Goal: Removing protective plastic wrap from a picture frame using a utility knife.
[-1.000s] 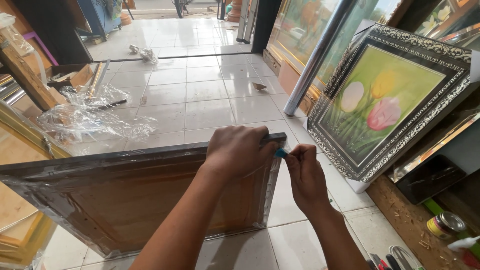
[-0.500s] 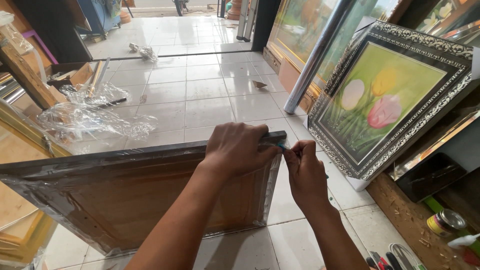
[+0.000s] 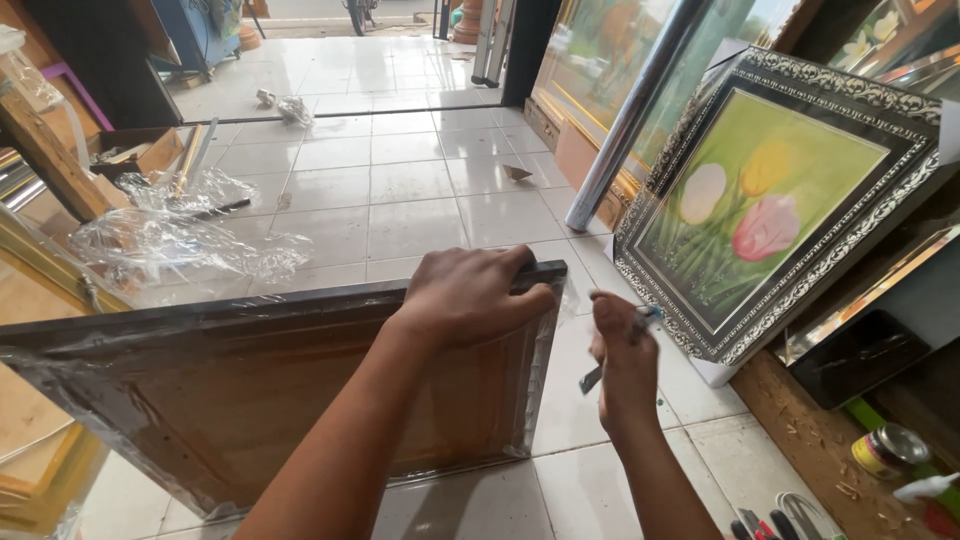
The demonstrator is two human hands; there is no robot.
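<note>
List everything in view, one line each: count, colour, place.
wrapped frame: 1, brown back, clear film, upright on floor, centre-left
tulip painting: 1, green picture, black-silver frame, leaning at right
metal pole: 1, silver, slanted behind painting
crumpled film: 1 heap, clear, floor left
can: 1, yellow-red, bottom right
small cutter: 1, blue-grey, in right hand
left hand: on frame's top corner
right hand: beside frame's right edge

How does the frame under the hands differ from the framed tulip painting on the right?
The wrapped frame shows its brown back, under clear plastic film, held upright by the left hand. The tulip painting shows its front, unwrapped, with an ornate black and silver border, leaning untouched. The right hand holds a small cutter. Both frames stand on the tiled floor.
</note>
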